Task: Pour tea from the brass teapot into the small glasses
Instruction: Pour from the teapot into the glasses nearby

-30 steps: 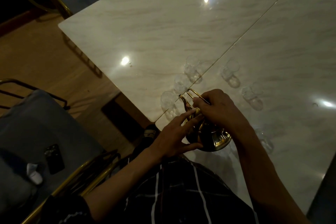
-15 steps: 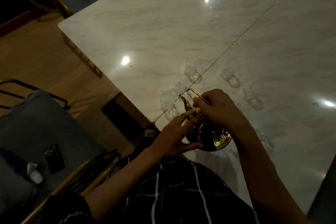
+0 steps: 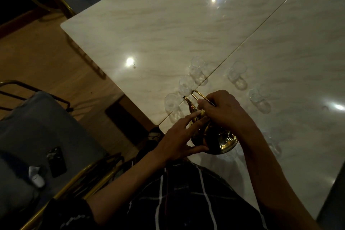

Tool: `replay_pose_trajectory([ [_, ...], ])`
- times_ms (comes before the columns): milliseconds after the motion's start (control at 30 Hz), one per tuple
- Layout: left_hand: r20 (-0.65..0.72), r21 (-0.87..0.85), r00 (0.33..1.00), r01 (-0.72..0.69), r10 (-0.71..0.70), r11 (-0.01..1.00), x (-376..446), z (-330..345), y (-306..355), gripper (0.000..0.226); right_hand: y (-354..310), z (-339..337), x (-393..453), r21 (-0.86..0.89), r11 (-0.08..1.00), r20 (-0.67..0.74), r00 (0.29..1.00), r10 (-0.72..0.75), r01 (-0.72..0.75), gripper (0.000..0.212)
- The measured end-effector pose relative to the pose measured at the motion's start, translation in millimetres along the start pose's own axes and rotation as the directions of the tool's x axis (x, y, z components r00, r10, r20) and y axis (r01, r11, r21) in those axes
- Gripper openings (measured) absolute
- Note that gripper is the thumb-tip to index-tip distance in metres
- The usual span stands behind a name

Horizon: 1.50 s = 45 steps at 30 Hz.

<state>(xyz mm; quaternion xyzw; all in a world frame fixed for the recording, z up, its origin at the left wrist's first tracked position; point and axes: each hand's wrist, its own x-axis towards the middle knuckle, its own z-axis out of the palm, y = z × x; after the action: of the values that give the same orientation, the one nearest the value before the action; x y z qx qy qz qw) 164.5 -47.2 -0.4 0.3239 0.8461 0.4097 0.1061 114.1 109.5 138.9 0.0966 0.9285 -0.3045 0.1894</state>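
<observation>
Right hand (image 3: 222, 110) gripping the wire handle of the brass teapot (image 3: 211, 136), tipped with spout toward the nearest small glass (image 3: 171, 102) at the bench (image 3: 168, 33) edge. Left hand (image 3: 179, 136) spread, fingers steadying the pot's body. Other glasses nearby.

Pale marble counter (image 3: 168, 30), gold seam across it; several small glasses (image 3: 237, 75) stand in an arc.
</observation>
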Motion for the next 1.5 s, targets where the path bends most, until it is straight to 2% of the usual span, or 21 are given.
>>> replay_pose_trajectory([
  [1500, -0.005, 0.014, 1.000, -0.001, 0.002, 1.000, -1.8, -0.7, -0.6, 0.093, 0.7, 2.2, -1.1, 0.016, 1.000, -0.003, 1.000, -0.009, 0.009, 0.033],
])
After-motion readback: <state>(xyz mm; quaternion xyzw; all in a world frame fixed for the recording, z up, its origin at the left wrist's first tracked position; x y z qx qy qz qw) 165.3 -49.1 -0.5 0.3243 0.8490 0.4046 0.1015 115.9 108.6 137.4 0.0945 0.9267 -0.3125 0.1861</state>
